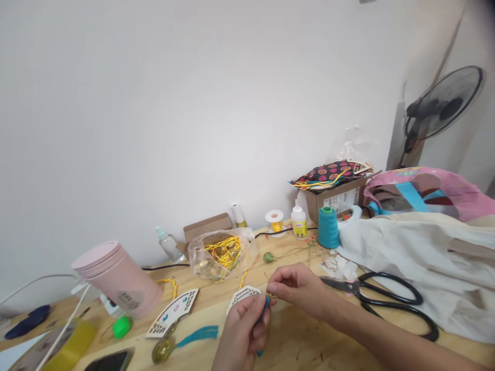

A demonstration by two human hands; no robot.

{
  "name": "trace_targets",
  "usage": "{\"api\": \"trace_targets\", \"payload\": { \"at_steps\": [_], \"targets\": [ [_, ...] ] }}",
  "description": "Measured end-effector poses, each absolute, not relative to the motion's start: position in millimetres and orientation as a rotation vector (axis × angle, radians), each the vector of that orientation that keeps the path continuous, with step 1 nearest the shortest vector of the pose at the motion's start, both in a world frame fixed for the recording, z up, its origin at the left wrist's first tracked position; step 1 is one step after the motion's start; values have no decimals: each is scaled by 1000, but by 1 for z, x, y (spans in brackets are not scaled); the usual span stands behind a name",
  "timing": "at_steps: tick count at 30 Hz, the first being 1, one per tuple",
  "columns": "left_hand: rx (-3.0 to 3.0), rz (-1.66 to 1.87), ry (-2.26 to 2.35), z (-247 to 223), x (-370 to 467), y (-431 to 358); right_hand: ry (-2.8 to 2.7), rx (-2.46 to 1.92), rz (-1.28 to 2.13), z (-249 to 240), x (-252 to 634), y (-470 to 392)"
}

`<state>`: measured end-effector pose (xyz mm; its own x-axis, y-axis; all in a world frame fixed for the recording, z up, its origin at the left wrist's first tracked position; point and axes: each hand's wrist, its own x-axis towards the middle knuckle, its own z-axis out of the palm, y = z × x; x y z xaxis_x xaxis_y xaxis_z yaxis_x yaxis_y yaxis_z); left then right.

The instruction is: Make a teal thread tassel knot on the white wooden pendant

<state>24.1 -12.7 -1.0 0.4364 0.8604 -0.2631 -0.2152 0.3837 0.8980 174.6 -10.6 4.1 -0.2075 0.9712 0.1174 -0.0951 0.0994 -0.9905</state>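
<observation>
My left hand [247, 324] is closed round a small bundle of blue thread [266, 305], whose lower end shows beneath the fingers. Close against it, my right hand [296, 286] pinches a thin gold-green cord [273, 296] at the top of the bundle. Part of a white lattice-cut ornament [243, 293] with a yellow cord shows behind my left hand. Left of that hand lie a blue tassel [199, 335] with a round brass-coloured piece [164, 350] and a fan-shaped ornament [172, 314]. Large black-handled scissors [358, 289] rest beside my right forearm.
Behind my hands are a bag of yellow cords [224, 255], a glue bottle [299, 222], a blue thread cone [328, 228] and a ball of green cord [268, 257]. A pink canister [119, 281] and phone [109, 360] are left; white cloth [410, 247] covers the right.
</observation>
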Motion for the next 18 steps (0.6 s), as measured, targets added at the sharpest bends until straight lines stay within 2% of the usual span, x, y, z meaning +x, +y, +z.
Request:
{"api": "trace_targets", "payload": {
  "at_steps": [10,15,18],
  "targets": [
    [964,783,853,-1,25,-12,-1586,-1090,954,15,177,-17],
    [1005,784,876,-1,26,-13,-2010,-1045,392,17,188,-19],
    [1025,767,868,-2,26,-12,-2189,-1032,176,20,191,-20]
  ]
}}
